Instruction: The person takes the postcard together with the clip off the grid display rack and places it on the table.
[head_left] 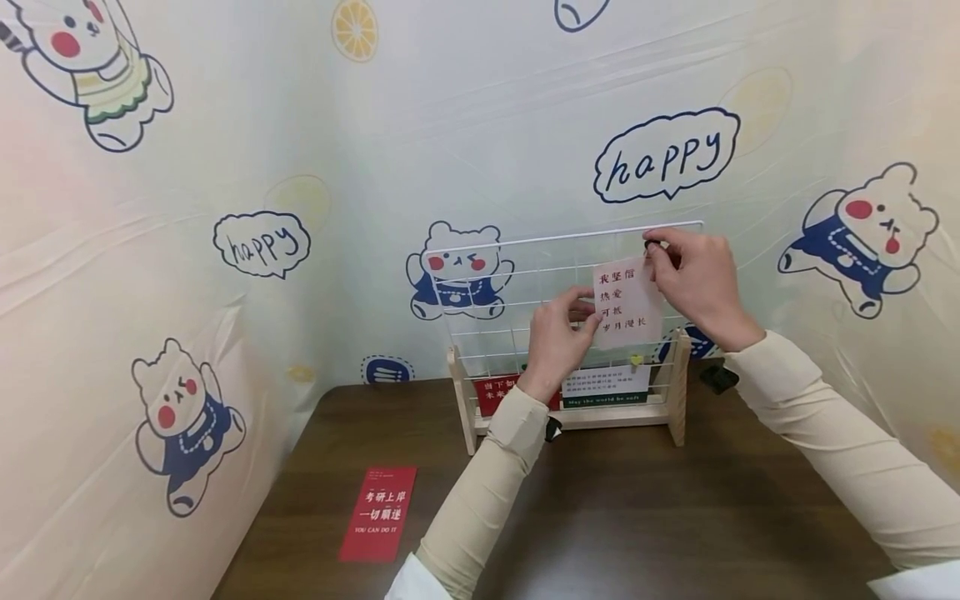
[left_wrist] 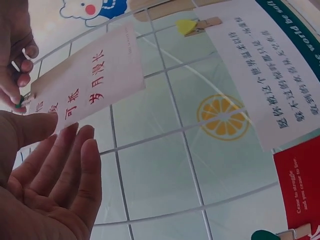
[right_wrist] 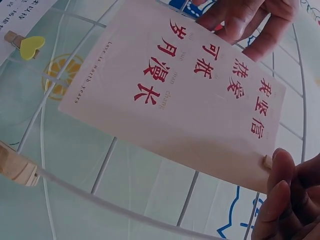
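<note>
A white card with red Chinese writing point(head_left: 630, 304) stands against the upper right of a white wire grid point(head_left: 562, 237). My left hand point(head_left: 558, 342) pinches its left edge, thumb in front and fingertips behind. At the card's upper right corner, my right hand point(head_left: 697, 271) pinches a small wooden clothespin point(right_wrist: 267, 161), mostly covered by fingers. A bit of green shows on that clothespin in the left wrist view. Lower on the grid hang a red card point(head_left: 487, 407) and a white-and-green card point(head_left: 606, 387), the latter under a clothespin with a yellow heart point(left_wrist: 186, 27).
The grid stands in a wooden frame point(head_left: 678, 392) at the back of a dark brown table point(head_left: 600, 517). A red card point(head_left: 378, 514) lies flat at the front left. Behind hangs a printed curtain point(head_left: 360, 142) with cartoon bears.
</note>
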